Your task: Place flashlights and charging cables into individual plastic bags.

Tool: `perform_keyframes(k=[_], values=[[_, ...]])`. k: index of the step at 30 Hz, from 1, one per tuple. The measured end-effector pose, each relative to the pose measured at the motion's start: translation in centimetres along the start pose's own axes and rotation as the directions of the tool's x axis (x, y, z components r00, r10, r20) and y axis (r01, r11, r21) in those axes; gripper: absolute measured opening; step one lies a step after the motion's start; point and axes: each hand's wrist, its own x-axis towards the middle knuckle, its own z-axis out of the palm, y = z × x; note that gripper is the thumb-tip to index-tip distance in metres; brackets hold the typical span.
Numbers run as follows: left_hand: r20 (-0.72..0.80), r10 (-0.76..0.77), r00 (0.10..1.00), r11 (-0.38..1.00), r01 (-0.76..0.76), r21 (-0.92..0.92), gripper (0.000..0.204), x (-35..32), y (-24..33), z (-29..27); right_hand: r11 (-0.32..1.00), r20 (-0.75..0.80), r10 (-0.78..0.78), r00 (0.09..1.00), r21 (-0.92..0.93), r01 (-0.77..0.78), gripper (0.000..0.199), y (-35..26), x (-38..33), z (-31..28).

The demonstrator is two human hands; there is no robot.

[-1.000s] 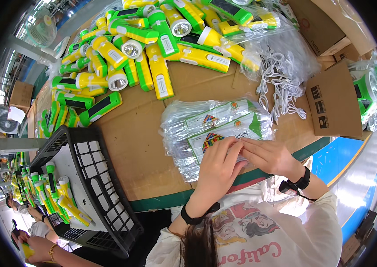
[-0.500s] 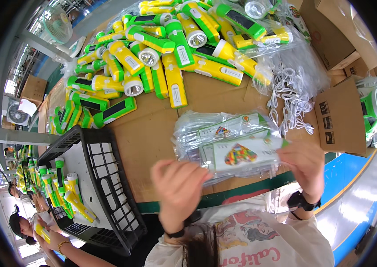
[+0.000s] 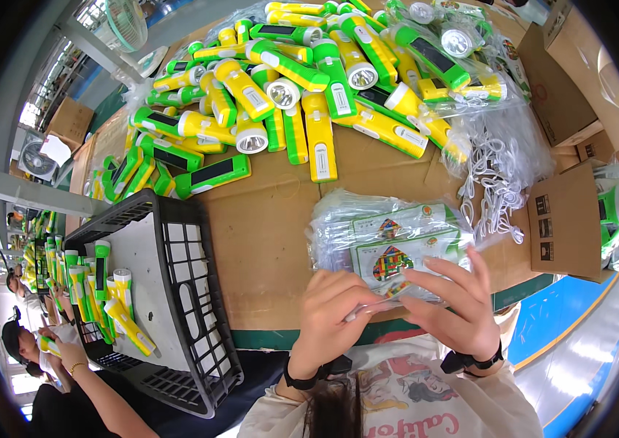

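Note:
My left hand [image 3: 339, 306] is closed in a pinch on the edge of a printed clear plastic bag [image 3: 381, 305], tilted nearly edge-on towards me. Beside it, my right hand [image 3: 455, 310] has its fingers spread, the thumb side close to the bag's right end; whether it touches is hard to see. Beyond both hands lies a stack of similar plastic bags [image 3: 426, 252], white and green with a colourful block picture. Farther off, yellow and green flashlights [image 3: 320, 146] are heaped on the cardboard-covered table [image 3: 251, 248].
A black plastic crate [image 3: 185, 292] at the left holds several flashlights [image 3: 127, 321] on a white sheet. White cables [image 3: 488, 182] lie right of the bags. An open cardboard box [image 3: 563, 219] stands at the right edge. A co-worker's hand [image 3: 68, 354] holds a flashlight at the lower left.
The printed bag came down towards me and turned from flat to nearly edge-on. My left hand moved right and now pinches it; my right hand opened its fingers. The view shifted slightly.

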Motion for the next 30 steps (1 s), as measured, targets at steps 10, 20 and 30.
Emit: perform_keyframes(k=[10,20,30], values=[[0.115,0.017,0.993,0.999,-0.020,0.028,0.029,-1.8,1.0,-2.3,0.989,0.246,-0.079,0.966,0.142,0.044,0.026,2.2,3.5,0.9],[-0.191,-0.406,0.894,0.435,0.005,-0.900,0.011,-7.5,-0.7,-5.7,0.290,0.483,-0.462,0.743,0.875,-0.388,0.032,5.7,8.7,2.5],[-0.090,-0.232,0.969,0.885,0.171,-0.434,0.007,-8.7,-0.2,-7.4,0.896,0.291,0.407,0.866,-0.310,-0.316,0.076,7.9,18.6,16.1]])
